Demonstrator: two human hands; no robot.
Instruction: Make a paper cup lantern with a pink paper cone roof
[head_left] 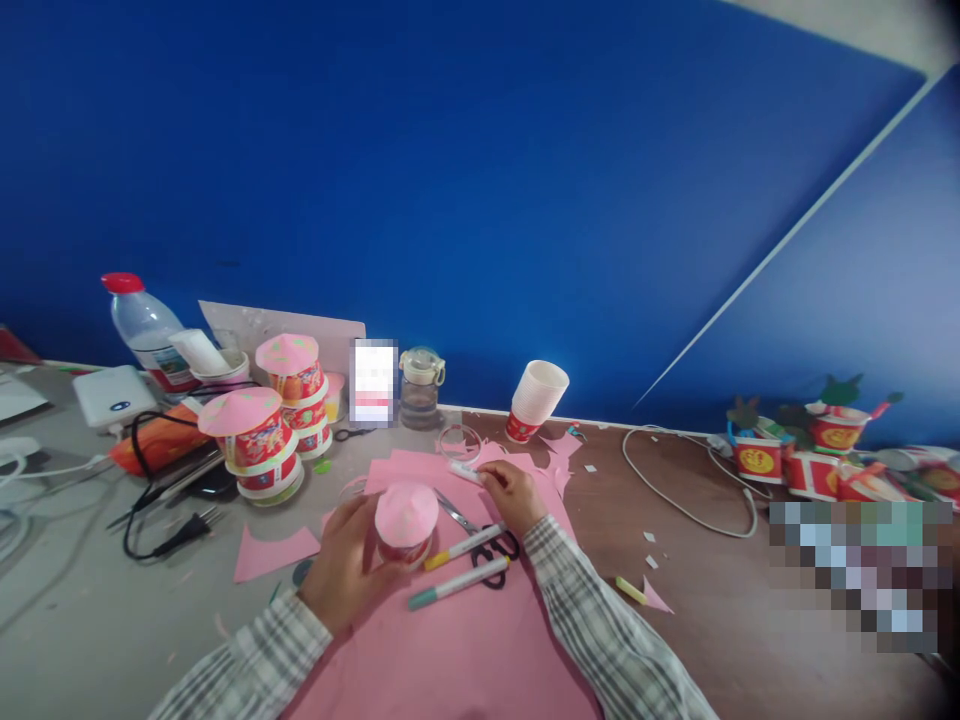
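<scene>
My left hand (347, 558) is wrapped round a small red paper cup (405, 550) topped with a pink paper cone (406, 514). A white pen-like stick (466, 472) is pinched in the fingers of my right hand (511, 494), low over the pink paper; its exact kind is too small to tell. Between and below my hands, a white marker with a yellow end (465, 546) and another with a teal end (459, 583) lie on large pink paper (465, 660). Black-handled scissors (491, 568) rest partly under the markers.
Stacked cups with pink cone tops (251, 440) stand at left, near a black plug cable (176, 537) and a bottle (146, 325). Behind are a lidded jar (420, 390) and tilted stacked cups (538, 397). A white cable (675, 510) and decorated cups (757, 458) are at right.
</scene>
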